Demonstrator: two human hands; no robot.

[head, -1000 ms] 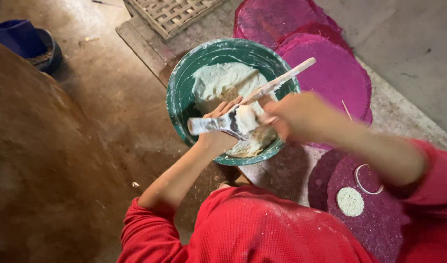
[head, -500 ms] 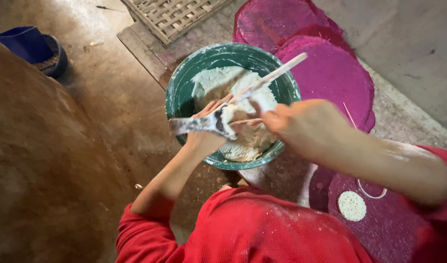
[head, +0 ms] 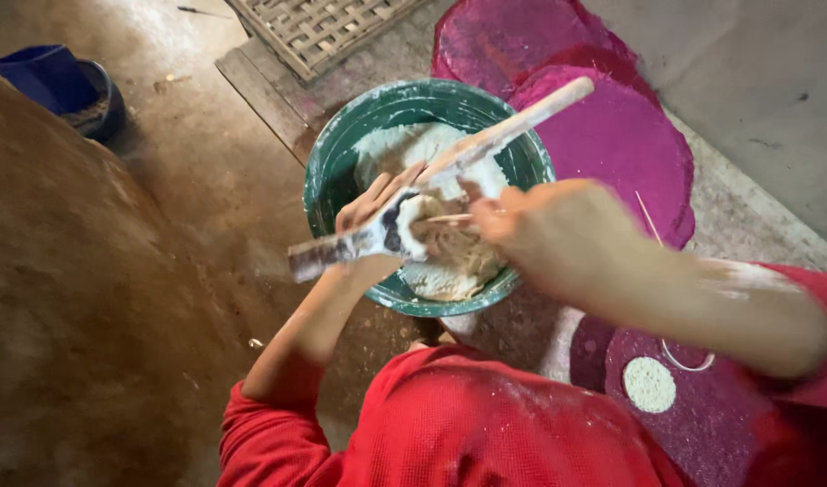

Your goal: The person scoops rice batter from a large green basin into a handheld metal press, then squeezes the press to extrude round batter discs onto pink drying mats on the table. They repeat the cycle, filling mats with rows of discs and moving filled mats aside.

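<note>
A: Left hand (head: pixel 377 212) closed around flat paste-smeared wooden paddle (head: pixel 346 248), over round green plastic bowl of white paste (head: pixel 328 180).

B: Right hand (head: pixel 557 239) pinching thin pale stick (head: pixel 445 217); long wooden stirrer (head: pixel 512 126) leaning on far rim. Magenta round mats (head: pixel 625 135) right.

No packages, labels, signs or screens visible anywhere in view.

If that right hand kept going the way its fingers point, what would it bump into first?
Probably the white dough-coated paddle that the left hand holds over the green bowl. The right hand points leftward at it with a thin stick; depth is unclear.
</note>
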